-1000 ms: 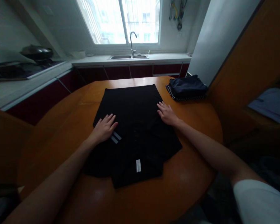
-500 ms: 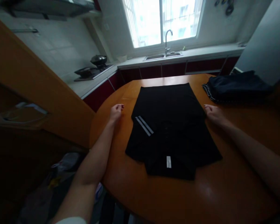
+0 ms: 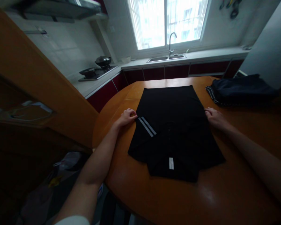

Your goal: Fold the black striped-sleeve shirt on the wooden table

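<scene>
A black shirt (image 3: 170, 106) lies flat on the wooden table (image 3: 126, 190), its collar towards me and its hem at the far side. Two pale stripes (image 3: 147, 126) mark its left part, and a white label (image 3: 171, 163) shows inside the collar. My left hand (image 3: 128, 117) is closed, thumb and fingers pinching the shirt's left edge just beside the stripes. Across from it, my right hand (image 3: 214, 118) is closed at the right edge, fingertips on the cloth there. Both sleeves are folded inward over the body.
A stack of dark folded clothes (image 3: 241, 90) sits at the table's back right. Beyond stand a counter with a sink (image 3: 158, 58) and a stove with pans (image 3: 103, 61). An orange wooden frame (image 3: 49, 62) rises on the left.
My left hand has moved right from bare table to the shirt's left edge and pinches it. My right hand remains at the right edge. The view has shifted slightly.
</scene>
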Motion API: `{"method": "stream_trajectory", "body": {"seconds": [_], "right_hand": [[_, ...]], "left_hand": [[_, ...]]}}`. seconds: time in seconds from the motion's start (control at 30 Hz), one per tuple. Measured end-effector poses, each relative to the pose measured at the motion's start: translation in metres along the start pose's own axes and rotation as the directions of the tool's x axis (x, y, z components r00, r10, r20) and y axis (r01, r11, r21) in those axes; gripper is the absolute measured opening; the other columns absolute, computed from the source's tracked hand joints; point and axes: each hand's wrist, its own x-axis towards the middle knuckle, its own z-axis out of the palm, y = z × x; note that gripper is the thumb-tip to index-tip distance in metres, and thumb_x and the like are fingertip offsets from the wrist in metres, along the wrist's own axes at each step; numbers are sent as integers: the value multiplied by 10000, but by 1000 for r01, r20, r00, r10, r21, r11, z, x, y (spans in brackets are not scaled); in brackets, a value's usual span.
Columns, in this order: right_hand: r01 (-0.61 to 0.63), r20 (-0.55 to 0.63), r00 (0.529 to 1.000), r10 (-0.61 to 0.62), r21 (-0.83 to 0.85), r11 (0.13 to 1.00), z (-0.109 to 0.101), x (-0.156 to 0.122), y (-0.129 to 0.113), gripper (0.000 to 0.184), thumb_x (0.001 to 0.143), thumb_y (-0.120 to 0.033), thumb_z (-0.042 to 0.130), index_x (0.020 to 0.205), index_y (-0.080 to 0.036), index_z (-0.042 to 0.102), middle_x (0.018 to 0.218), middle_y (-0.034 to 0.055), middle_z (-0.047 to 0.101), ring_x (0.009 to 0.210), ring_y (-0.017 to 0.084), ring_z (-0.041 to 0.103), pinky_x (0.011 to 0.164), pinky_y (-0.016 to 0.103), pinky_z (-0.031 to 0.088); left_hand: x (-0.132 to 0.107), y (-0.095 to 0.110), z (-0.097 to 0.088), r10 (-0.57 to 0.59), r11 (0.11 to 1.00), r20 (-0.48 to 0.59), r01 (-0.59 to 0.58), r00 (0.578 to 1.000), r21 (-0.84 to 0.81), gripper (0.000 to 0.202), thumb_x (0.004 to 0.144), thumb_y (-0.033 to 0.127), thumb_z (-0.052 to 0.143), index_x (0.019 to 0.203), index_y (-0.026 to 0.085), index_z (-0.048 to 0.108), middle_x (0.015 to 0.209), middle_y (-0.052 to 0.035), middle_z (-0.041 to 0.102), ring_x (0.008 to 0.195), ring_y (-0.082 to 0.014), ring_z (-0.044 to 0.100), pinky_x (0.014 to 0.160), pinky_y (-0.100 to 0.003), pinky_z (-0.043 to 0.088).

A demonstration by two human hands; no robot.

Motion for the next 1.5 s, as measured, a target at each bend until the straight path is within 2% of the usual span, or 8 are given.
{"method": "stream_trajectory", "body": {"seconds": [0.17,0.3,0.5,0.63,0.87,1.07,1.33,1.5], "right_hand": [[75,-107,992,-72,26,997,-8,-9,-19,505,959,-282,363,1365,-142,629,1450,171,586,1402,310,485,1164,547,357],[224,-112,968,-225,-23,974,-9,-32,-61,530,970,-355,399,1416,-141,589,1537,164,495,1486,316,359,1210,558,273],[439,212,886,-412,-100,893,10,-68,-106,653,958,-572,464,1517,-236,489,1650,113,332,1558,338,158,1232,597,163],[454,333,856,-394,-121,883,15,-72,-107,781,928,-718,438,1555,-253,438,1666,118,292,1560,353,122,1242,589,100],[449,330,859,-390,-121,885,12,-70,-106,851,886,-766,473,1566,-257,420,1669,116,282,1560,358,118,1247,582,83],[415,324,869,-372,-71,907,13,-68,-104,632,1025,-578,283,1546,-262,453,1664,91,299,1562,306,146,1244,570,133],[424,336,868,-367,-115,898,17,-67,-100,659,993,-595,377,1556,-257,434,1674,87,273,1566,300,124,1249,560,109],[431,346,864,-366,-130,893,14,-69,-103,655,1003,-563,368,1559,-221,431,1675,119,258,1566,307,123,1247,566,112]], "left_hand": [[0,33,11,106,993,-100,-111,989,-40,337,938,368,483,1141,185,679,1243,-113,651,1205,-246,595,1103,-408,438],[-9,71,33,177,984,-23,-177,984,5,464,992,428,430,1347,185,604,1433,-120,576,1341,-258,529,1163,-415,381],[-22,93,58,69,973,222,-115,973,200,660,1001,620,347,1566,282,388,1673,-91,279,1551,-395,155,1217,-639,134],[-22,94,59,54,965,246,-114,968,236,704,1001,663,284,1598,293,330,1694,-82,218,1560,-386,110,1226,-620,107],[-21,94,60,57,964,234,-115,970,239,689,1005,652,291,1593,297,340,1692,-76,225,1559,-392,110,1221,-630,108],[-22,94,59,79,963,231,-134,970,235,685,1010,647,299,1593,291,346,1693,-82,218,1561,-391,97,1218,-651,86],[-24,103,56,138,956,263,-198,955,217,615,1043,575,301,1605,326,302,1710,-47,144,1574,-345,41,1220,-662,18],[-32,123,41,283,939,284,-324,916,111,595,1058,507,331,1615,304,269,1707,-53,165,1579,-298,53,1246,-607,35]]}}
